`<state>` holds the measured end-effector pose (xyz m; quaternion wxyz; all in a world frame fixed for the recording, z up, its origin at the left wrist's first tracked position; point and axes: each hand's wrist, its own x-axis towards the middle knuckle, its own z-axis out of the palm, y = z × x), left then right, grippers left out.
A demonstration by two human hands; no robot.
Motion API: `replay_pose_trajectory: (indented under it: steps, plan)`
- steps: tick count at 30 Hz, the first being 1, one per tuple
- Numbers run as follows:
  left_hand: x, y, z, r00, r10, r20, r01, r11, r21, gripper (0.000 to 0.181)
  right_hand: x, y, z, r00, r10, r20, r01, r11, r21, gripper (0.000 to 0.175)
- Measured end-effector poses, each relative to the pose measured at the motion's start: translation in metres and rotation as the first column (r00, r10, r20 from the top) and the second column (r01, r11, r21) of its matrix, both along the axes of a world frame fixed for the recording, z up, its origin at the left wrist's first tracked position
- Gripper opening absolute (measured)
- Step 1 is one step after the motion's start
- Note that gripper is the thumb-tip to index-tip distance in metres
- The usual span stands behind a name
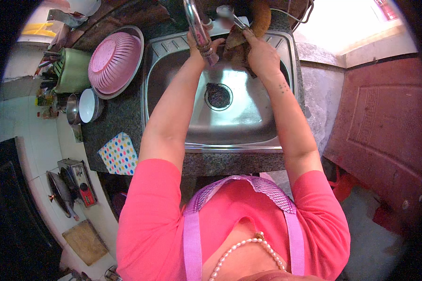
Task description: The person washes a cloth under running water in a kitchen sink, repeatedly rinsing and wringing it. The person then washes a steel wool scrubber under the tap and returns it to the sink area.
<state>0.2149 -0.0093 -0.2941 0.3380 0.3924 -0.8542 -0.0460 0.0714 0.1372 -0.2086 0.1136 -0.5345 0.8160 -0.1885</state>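
At the back of the stainless-steel sink (232,128), my left hand (193,44) is behind the chrome faucet (198,33), its thumb apart. The faucet hides most of its fingers, so what it holds cannot be told. My right hand (263,52) is closed at the edge of a brown, cloth-like piece (237,40) that hangs over the back of the basin. Its index fingertip lies by the end of a metal handle (241,23). Dark matter fills the drain strainer (218,95) in the basin floor.
Left of the sink, a pink plastic colander (114,61) rests in a metal basin (140,38). Beside it are a green knife block (74,70), a white bowl (88,105) and a metal cup (72,109). A dotted cloth (120,154) lies near the counter's front edge. Right stands a reddish-brown door panel (376,109).
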Motion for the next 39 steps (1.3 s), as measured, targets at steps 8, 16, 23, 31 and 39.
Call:
replay_pose_trajectory:
  steps: [8, 16, 23, 31, 39]
  plan:
    - [0.002, -0.002, -0.011, 0.996, 0.055, -0.076, -0.054, 0.998, 0.024, 0.069, -0.002, -0.016, 0.015, 0.967, 0.031, -0.252, -0.016, 0.998, 0.062, 0.041]
    - [0.003, -0.003, -0.007, 0.998, 0.053, 0.030, -0.050, 0.995, -0.089, 0.072, -0.011, -0.027, 0.006, 0.956, 0.066, -0.284, -0.069, 0.998, 0.002, 0.041]
    - [-0.002, -0.011, -0.011, 1.000, 0.022, 0.010, -0.022, 1.000, 0.016, 0.073, -0.016, -0.031, -0.006, 0.952, 0.037, -0.305, -0.078, 0.989, -0.125, 0.034]
    - [-0.001, -0.015, -0.022, 0.980, 0.116, -0.160, -0.100, 0.990, 0.100, 0.064, 0.020, 0.003, -0.018, 0.996, 0.073, -0.047, -0.076, 0.994, -0.080, 0.038]
    - [0.000, -0.036, -0.042, 0.974, 0.173, -0.144, -0.162, 0.983, 0.084, 0.041, 0.061, -0.047, -0.043, 0.129, 0.155, 0.980, 0.379, 0.905, -0.193, 0.036]
